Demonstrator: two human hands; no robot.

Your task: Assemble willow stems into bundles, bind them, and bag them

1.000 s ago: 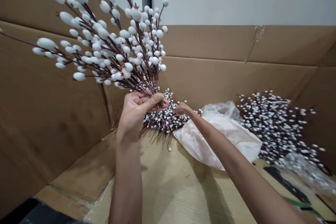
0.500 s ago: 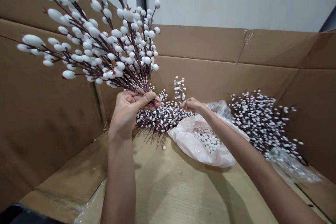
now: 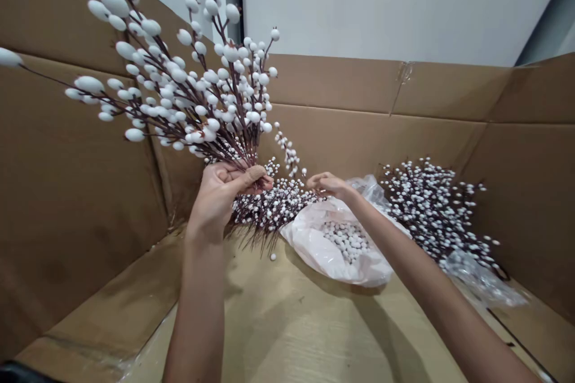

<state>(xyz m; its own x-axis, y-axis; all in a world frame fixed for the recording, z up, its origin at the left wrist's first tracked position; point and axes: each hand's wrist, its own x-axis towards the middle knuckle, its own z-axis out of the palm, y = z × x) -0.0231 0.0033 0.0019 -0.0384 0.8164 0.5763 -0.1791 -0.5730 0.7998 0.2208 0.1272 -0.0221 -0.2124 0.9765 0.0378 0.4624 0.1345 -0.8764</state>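
Observation:
My left hand (image 3: 222, 191) is closed round the stems of a bunch of white berry sprigs (image 3: 188, 93) that fans up and to the left. My right hand (image 3: 327, 184) pinches a single berry sprig (image 3: 287, 152), tilted up toward the bunch. Below both hands a pile of white berry sprigs (image 3: 274, 209) lies on the floor of a big cardboard box (image 3: 314, 323). A small loose white berry (image 3: 272, 257) rests in front of that pile.
A translucent plastic bag (image 3: 327, 254) holding loose white berries (image 3: 348, 236) lies under my right forearm. Another heap of berry sprigs (image 3: 431, 206) sits at the right, with crumpled clear plastic (image 3: 480, 281) beside it. Tall cardboard walls (image 3: 67, 191) close in on the left, back and right.
My right hand has lifted one sprig out of the floor pile and carried it up toward the bunch. The bunch in my left hand has stayed raised; the view has shifted slightly.

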